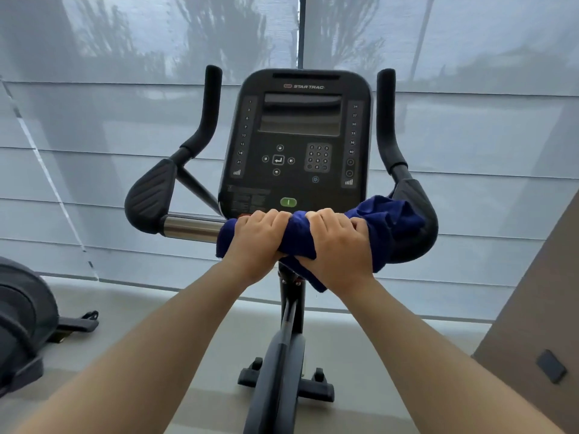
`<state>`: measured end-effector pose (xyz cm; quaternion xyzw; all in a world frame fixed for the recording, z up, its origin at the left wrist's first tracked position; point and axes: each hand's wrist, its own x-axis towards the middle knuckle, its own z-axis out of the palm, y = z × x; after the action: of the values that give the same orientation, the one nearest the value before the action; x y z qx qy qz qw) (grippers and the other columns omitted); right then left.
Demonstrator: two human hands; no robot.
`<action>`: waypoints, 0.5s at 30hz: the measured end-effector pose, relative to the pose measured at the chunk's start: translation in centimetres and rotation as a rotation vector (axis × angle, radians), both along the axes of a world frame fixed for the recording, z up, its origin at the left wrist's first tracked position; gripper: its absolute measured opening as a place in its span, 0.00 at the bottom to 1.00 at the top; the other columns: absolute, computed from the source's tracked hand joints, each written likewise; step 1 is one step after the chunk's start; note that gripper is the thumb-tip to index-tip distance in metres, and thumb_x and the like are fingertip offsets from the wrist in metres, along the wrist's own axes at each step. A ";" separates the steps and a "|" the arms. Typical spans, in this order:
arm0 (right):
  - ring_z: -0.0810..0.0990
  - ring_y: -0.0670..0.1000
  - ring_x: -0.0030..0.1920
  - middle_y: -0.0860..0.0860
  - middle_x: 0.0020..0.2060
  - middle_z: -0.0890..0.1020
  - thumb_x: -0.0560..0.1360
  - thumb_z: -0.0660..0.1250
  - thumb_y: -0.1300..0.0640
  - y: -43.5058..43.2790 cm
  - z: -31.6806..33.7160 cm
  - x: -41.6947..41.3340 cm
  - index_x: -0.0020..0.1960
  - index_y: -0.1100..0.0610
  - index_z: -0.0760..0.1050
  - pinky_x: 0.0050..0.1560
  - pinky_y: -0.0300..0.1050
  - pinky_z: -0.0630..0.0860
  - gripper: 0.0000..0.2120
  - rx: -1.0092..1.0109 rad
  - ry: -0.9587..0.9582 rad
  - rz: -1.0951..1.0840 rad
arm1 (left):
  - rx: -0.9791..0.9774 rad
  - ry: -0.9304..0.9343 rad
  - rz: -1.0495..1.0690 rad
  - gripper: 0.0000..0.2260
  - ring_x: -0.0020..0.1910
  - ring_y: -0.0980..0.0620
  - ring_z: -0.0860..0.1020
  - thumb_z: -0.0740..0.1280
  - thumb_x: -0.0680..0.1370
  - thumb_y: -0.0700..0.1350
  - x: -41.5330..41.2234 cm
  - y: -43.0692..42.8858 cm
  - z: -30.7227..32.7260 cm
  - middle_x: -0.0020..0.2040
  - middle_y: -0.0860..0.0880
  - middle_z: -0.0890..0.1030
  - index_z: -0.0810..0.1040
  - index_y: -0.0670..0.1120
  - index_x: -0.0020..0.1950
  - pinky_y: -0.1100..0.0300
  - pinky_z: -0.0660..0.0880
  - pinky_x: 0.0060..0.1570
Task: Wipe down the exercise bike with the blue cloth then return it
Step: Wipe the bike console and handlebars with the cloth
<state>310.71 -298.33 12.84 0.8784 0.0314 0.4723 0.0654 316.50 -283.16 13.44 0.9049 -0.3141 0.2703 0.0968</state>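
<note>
Two hands, one cloth. Left hand (260, 236) and right hand (340, 245) sit just beside each other, knuckles up, fingers curled over the blue cloth (391, 223), which is wrapped round the crossbar (191, 228) of the exercise bike (283, 355). Both grips are clamped tight on cloth and bar together.

Cloth edges: one end stops just left of the left hand. The other end bunches right of the right hand, against the right elbow pad (419, 211). One corner hangs below the right wrist.

Room to slide: bare chrome bar runs from the grip out to the left elbow pad (150, 195). On the right, the pad is the limit.

Counts: one console (297, 136) directly above the grip, with one green button (288, 202) just above the left knuckles. Two upright horns, left horn (210, 98) and right horn (387, 114), one outboard of each hand. One other machine (22, 314) well left and below. Blinds (94, 183) behind, wall (532, 292) far right.
</note>
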 end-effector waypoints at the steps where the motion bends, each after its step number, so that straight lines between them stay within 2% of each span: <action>1: 0.78 0.53 0.41 0.51 0.44 0.80 0.62 0.74 0.39 0.2 -0.3 -0.1 0.52 0.55 0.76 0.44 0.48 0.72 0.26 -0.002 -0.016 -0.008 | -0.006 -0.013 0.006 0.18 0.53 0.47 0.73 0.67 0.74 0.47 -0.1 -0.1 -0.1 0.56 0.48 0.76 0.67 0.48 0.62 0.52 0.66 0.53; 6: 0.80 0.55 0.51 0.53 0.51 0.81 0.60 0.78 0.47 1.4 -1.2 -0.9 0.56 0.56 0.76 0.49 0.51 0.74 0.28 0.042 -0.021 -0.084 | -0.031 -0.055 0.020 0.18 0.51 0.46 0.73 0.67 0.74 0.44 -0.7 -0.3 -0.4 0.55 0.47 0.76 0.68 0.47 0.62 0.52 0.67 0.52; 11: 0.79 0.57 0.50 0.55 0.51 0.80 0.59 0.79 0.48 1.9 -1.3 -0.8 0.57 0.57 0.75 0.49 0.54 0.73 0.30 0.081 0.005 -0.127 | 0.009 -0.090 -0.027 0.20 0.52 0.47 0.72 0.67 0.73 0.44 -0.1 0.2 -0.6 0.55 0.48 0.75 0.65 0.48 0.63 0.53 0.66 0.52; 15: 0.79 0.59 0.50 0.56 0.51 0.80 0.57 0.79 0.47 3.6 -1.1 -0.3 0.56 0.58 0.75 0.49 0.56 0.72 0.31 0.176 0.017 -0.201 | 0.085 -0.124 -0.172 0.22 0.53 0.47 0.72 0.66 0.74 0.42 1.3 2.0 -0.2 0.56 0.49 0.73 0.62 0.48 0.65 0.53 0.67 0.52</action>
<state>310.46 -294.74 11.71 0.8835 -0.0978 0.4567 0.0346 317.77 -281.15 13.23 0.8595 -0.4070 0.3030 0.0614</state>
